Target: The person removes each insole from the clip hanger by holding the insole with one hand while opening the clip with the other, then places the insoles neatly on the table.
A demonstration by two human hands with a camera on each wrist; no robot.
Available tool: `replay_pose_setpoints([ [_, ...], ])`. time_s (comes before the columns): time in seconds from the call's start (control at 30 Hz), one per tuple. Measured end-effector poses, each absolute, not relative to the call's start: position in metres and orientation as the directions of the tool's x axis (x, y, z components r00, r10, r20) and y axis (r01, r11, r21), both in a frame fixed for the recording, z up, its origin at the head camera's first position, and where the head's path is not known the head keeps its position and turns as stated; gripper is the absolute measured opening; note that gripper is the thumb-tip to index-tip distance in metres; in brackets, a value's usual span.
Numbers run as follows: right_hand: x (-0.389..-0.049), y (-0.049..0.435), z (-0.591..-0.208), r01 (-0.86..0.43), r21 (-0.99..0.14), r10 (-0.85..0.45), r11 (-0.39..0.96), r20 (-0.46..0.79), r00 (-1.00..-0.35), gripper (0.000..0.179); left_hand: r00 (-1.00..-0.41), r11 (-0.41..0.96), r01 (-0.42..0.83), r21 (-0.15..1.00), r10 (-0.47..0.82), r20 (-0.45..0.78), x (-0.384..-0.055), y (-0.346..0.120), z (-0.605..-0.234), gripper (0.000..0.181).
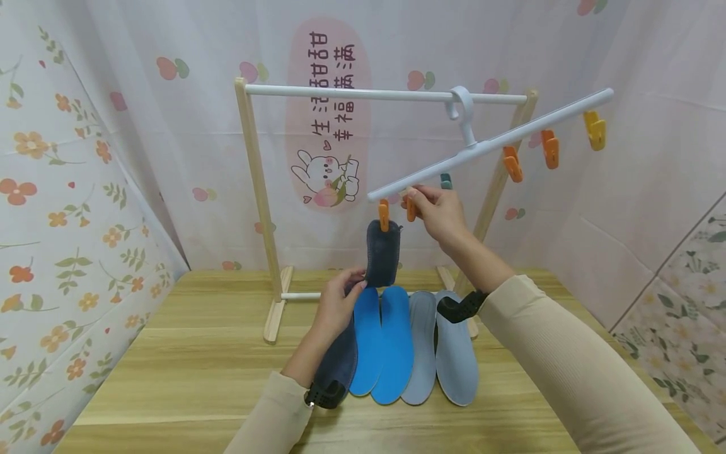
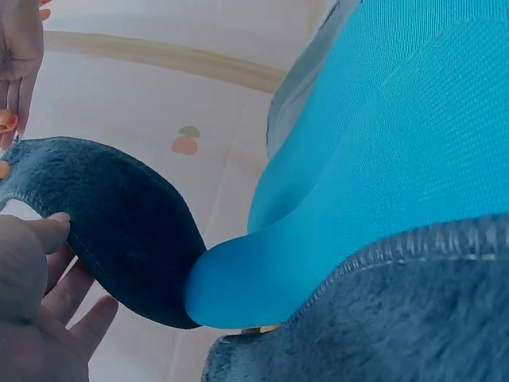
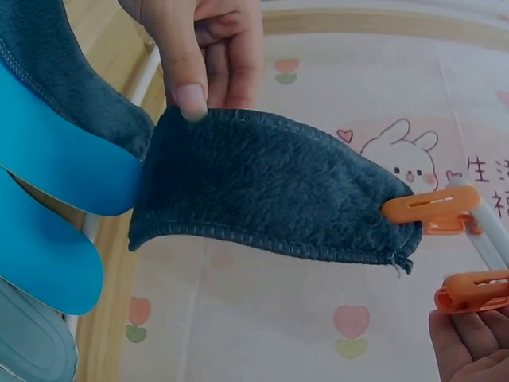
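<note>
A dark blue fuzzy insole [image 1: 382, 252] hangs by one end from an orange clip [image 1: 384, 215] at the lower end of a white hanger bar [image 1: 437, 168]. My left hand [image 1: 340, 299] pinches its lower side edge, with the thumb on the fuzzy face [image 3: 191, 102]. My right hand [image 1: 439, 213] is up by the bar, thumb and fingers on a second orange clip [image 1: 411, 209] beside the first. In the right wrist view, that clip [image 3: 473, 292] sits at the fingertips. The hanging insole is bent slightly along its length.
A wooden rack [image 1: 258, 183] with a white rod [image 1: 351, 94] carries the hanger's hook [image 1: 464, 107]. More clips, orange [image 1: 550, 149], yellow [image 1: 595, 130] and green, hang along the tilted bar. On the table [image 1: 187, 353] lie blue insoles [image 1: 394, 347], grey insoles [image 1: 456, 359] and another dark one [image 1: 338, 359].
</note>
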State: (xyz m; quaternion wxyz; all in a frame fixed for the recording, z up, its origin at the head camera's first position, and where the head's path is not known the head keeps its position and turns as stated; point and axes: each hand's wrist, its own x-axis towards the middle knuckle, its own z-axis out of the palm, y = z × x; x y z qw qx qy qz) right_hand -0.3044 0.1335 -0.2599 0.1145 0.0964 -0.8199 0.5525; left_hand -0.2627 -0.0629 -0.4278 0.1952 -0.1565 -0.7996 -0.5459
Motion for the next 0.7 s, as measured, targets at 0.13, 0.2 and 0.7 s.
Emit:
replay_pose_setpoints([
  [0.13,-0.3050,0.1342,-0.2609,-0.282,-0.886,-0.029,0.368,0.293,-0.956,0.044,-0.853,0.386,0.499,0.776,0.063,0.518,-0.2599,-0.0616,-0.4268,0.023],
  [0.2,-0.3048,0.1344,-0.2611,-0.282,-0.886,-0.029,0.367,0.292,-0.956,0.044,-0.841,0.394,0.519,0.758,0.074,0.537,-0.2588,-0.0611,-0.4260,0.022],
  [0.7,-0.3063,0.1336,-0.2585,-0.323,-0.876,-0.091,0.358,0.312,-0.946,0.045,-0.797,0.418,0.579,0.700,0.109,0.594,-0.2521,-0.0582,-0.4176,0.022],
])
